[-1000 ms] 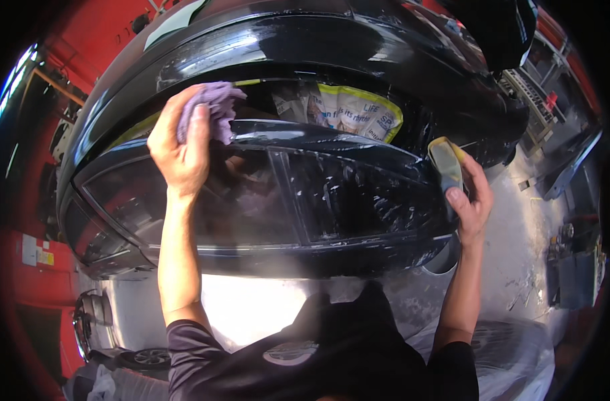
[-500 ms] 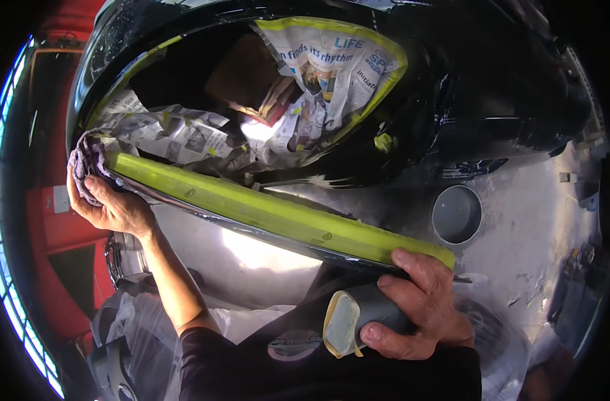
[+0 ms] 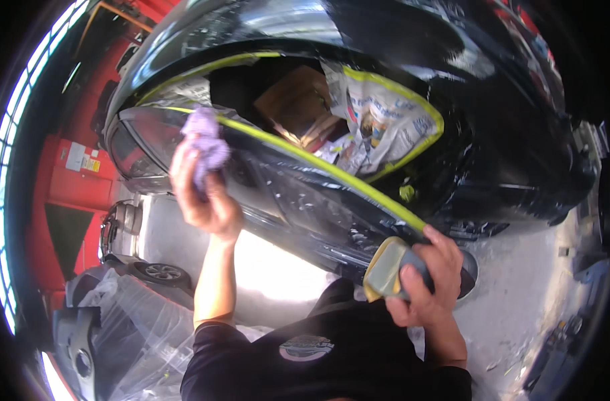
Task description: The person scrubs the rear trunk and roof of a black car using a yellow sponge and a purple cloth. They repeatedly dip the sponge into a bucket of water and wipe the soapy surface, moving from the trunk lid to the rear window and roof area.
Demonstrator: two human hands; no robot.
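My left hand (image 3: 206, 194) is raised and grips a crumpled purple cloth (image 3: 207, 142) against the wet black car body panel (image 3: 298, 200). My right hand (image 3: 430, 275) holds a grey sanding block with a yellowish pad (image 3: 389, 270) at the lower edge of the same panel. A strip of yellow-green masking tape (image 3: 331, 172) runs along the panel's upper edge. Behind it, newspaper masking (image 3: 378, 113) edged with the same tape covers an opening in the car.
Plastic-wrapped car parts (image 3: 128, 314) and a wheel (image 3: 159, 273) lie on the floor at lower left. A red wall with a panel (image 3: 84, 167) stands to the left. The wet concrete floor (image 3: 525, 301) spreads to the right, with dark parts at the far right edge.
The view has swung. My left hand with the cloth rose from the panel's left end to its upper edge. My right hand with the block came up to the panel's lower edge.
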